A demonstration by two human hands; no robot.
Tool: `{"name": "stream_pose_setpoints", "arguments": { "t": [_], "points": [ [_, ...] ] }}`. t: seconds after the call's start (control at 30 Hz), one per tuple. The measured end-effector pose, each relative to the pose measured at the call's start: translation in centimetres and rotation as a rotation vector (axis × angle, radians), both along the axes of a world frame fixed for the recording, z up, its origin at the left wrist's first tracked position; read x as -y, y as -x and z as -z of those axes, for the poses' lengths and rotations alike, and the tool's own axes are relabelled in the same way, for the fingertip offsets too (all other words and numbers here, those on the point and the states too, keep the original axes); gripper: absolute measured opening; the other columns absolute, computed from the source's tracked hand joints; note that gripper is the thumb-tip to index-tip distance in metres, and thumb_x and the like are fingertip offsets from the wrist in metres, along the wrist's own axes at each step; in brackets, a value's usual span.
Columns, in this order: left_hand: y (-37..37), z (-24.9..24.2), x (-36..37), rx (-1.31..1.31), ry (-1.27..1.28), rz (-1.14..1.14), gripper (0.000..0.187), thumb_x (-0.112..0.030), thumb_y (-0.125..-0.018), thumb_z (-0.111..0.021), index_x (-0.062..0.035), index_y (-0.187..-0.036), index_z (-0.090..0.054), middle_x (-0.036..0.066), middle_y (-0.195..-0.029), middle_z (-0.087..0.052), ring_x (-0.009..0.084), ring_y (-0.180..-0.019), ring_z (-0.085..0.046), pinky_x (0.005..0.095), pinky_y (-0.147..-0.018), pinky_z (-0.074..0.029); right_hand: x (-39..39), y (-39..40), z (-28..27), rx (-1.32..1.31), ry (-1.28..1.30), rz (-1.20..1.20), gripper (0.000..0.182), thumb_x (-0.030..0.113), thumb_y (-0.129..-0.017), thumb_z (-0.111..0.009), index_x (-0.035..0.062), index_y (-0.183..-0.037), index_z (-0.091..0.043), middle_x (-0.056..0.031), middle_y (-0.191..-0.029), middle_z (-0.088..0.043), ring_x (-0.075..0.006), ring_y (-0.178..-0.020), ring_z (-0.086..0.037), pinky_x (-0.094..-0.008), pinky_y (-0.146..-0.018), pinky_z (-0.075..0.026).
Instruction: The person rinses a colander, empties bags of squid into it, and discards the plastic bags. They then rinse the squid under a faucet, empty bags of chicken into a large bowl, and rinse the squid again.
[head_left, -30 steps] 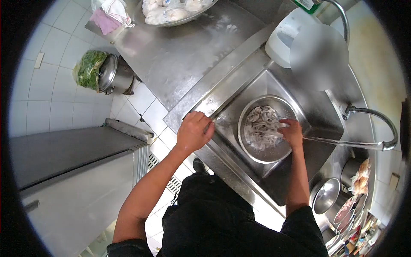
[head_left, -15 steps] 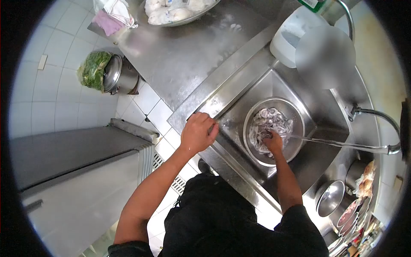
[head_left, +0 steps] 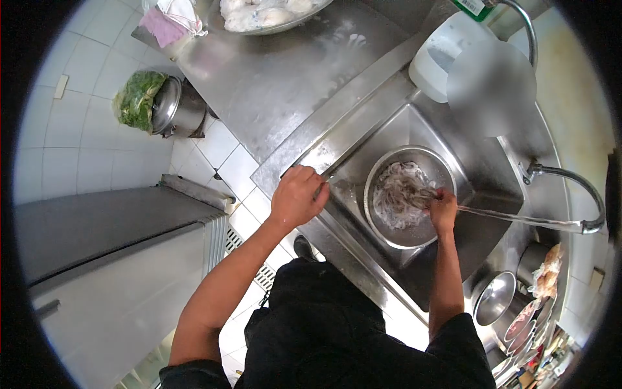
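A round steel bowl [head_left: 447,170] stands in the steel sink [head_left: 483,249], holding wet grey-white strips [head_left: 403,191] that look like cut squid or tripe. My right hand [head_left: 444,211] is at the bowl's right side, its fingers closed on part of the strips, which are blurred and stretch towards it. Water streams from the curved tap [head_left: 593,223] to beside this hand. My left hand [head_left: 298,198] rests at the counter's front edge [head_left: 269,170], left of the sink, fingers curled over the rim.
Right of the sink stand an empty steel bowl [head_left: 495,298] and several other containers. A white plastic jug [head_left: 437,55] is at the sink's back corner. Across the counter sits a basin [head_left: 275,29] of white lumps. On the floor left, a lidded pot [head_left: 184,107] stands beside bagged greens [head_left: 139,97].
My right hand has moved from the middle of the bowl to its right side, drawing strips with it. My left hand has stayed at the counter edge.
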State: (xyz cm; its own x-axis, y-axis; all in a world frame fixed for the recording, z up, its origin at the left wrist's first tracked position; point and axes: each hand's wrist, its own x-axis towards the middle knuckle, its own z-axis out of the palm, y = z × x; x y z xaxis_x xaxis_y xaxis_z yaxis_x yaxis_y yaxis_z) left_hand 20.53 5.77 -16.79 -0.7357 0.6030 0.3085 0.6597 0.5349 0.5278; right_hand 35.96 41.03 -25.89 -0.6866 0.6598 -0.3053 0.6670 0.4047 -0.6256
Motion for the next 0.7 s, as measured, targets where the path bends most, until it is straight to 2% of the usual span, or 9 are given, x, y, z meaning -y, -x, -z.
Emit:
{"name": "stream_pose_setpoints", "arguments": {
  "t": [0.07,0.17,0.27,0.33,0.43,0.5,0.57,0.67,0.7],
  "points": [
    [0.1,0.1,0.0,-0.007,0.000,0.005,0.010,-0.009,-0.075,-0.070,-0.0039,-0.071,-0.063,0.009,-0.074,-0.054,0.0276,-0.073,-0.056,0.0383,-0.068,-0.048,1.4,1.0,-3.5,0.071,0.189,0.099,0.023,0.005,-0.069,-0.063,-0.0012,-0.091,-0.068,-0.0194,-0.088,-0.069,-0.0313,-0.084,-0.069,-0.0366,-0.075,-0.052],
    [0.1,0.1,0.0,0.016,-0.019,-0.001,0.009,-0.009,-0.075,-0.070,-0.0040,-0.072,-0.063,0.009,-0.074,-0.054,0.0277,-0.073,-0.057,0.0384,-0.069,-0.048,-0.8,0.2,0.1,0.134,-0.001,-0.049,0.026,0.006,-0.069,-0.064,0.0036,-0.094,-0.071,-0.0177,-0.092,-0.070,-0.0339,-0.085,-0.069,-0.0372,-0.078,-0.054],
    [0.0,-0.2,0.0,0.030,-0.016,-0.017,0.008,-0.009,-0.075,-0.070,-0.0042,-0.073,-0.064,0.009,-0.075,-0.055,0.0280,-0.074,-0.057,0.0385,-0.070,-0.048,1.7,1.4,-2.4,0.128,-0.357,-0.370,0.029,0.010,-0.071,-0.066,0.0081,-0.100,-0.072,-0.0162,-0.097,-0.070,-0.0340,-0.093,-0.068,-0.0395,-0.083,-0.054],
    [0.0,-0.2,0.0,0.036,-0.018,-0.015,0.008,-0.009,-0.075,-0.070,-0.0038,-0.075,-0.064,0.010,-0.076,-0.056,0.0295,-0.075,-0.057,0.0393,-0.069,-0.047,2.1,3.6,1.7,0.159,-0.347,-0.436,0.032,0.012,-0.071,-0.067,0.0097,-0.103,-0.071,-0.0171,-0.102,-0.069,-0.0339,-0.100,-0.065,-0.0412,-0.087,-0.053],
    [-0.1,-0.2,0.1,0.058,0.013,0.005,0.009,-0.009,-0.075,-0.070,-0.0038,-0.077,-0.063,0.011,-0.076,-0.057,0.0305,-0.075,-0.057,0.0398,-0.069,-0.047,4.5,5.8,11.8,0.204,-0.443,-0.435,0.037,0.015,-0.070,-0.069,0.0105,-0.107,-0.070,-0.0180,-0.109,-0.067,-0.0339,-0.108,-0.062,-0.0407,-0.091,-0.051],
    [0.0,-0.2,0.2,0.051,0.025,0.003,0.009,-0.009,-0.075,-0.070,-0.0039,-0.077,-0.063,0.011,-0.076,-0.057,0.0307,-0.075,-0.057,0.0399,-0.069,-0.047,6.8,6.9,13.1,0.249,-0.400,-0.334,0.040,0.018,-0.069,-0.070,0.0101,-0.108,-0.069,-0.0187,-0.111,-0.066,-0.0340,-0.110,-0.061,-0.0401,-0.092,-0.051],
    [0.1,-0.2,0.0,0.029,0.007,0.007,0.009,-0.008,-0.075,-0.070,-0.0039,-0.077,-0.062,0.011,-0.076,-0.057,0.0308,-0.075,-0.057,0.0401,-0.069,-0.047,7.8,7.1,13.0,0.324,-0.216,-0.149,0.043,0.022,-0.068,-0.073,0.0094,-0.109,-0.069,-0.0194,-0.111,-0.066,-0.0339,-0.110,-0.061,-0.0402,-0.092,-0.050],
    [0.0,-0.1,0.0,0.040,-0.009,0.010,0.009,-0.008,-0.075,-0.070,-0.0039,-0.077,-0.062,0.011,-0.076,-0.056,0.0308,-0.074,-0.057,0.0401,-0.069,-0.047,4.1,4.8,15.6,0.142,-0.045,-0.330,0.045,0.024,-0.067,-0.074,0.0069,-0.108,-0.070,-0.0194,-0.105,-0.068,-0.0346,-0.106,-0.063,-0.0412,-0.090,-0.051],
    [0.0,-0.1,0.0,0.039,-0.007,0.007,0.010,-0.008,-0.075,-0.071,-0.0039,-0.076,-0.062,0.011,-0.076,-0.056,0.0307,-0.074,-0.057,0.0401,-0.068,-0.047,3.8,4.5,14.1,0.135,-0.031,-0.255,0.045,0.023,-0.067,-0.074,0.0056,-0.108,-0.070,-0.0197,-0.104,-0.068,-0.0346,-0.103,-0.064,-0.0411,-0.089,-0.051]
  ]
}}
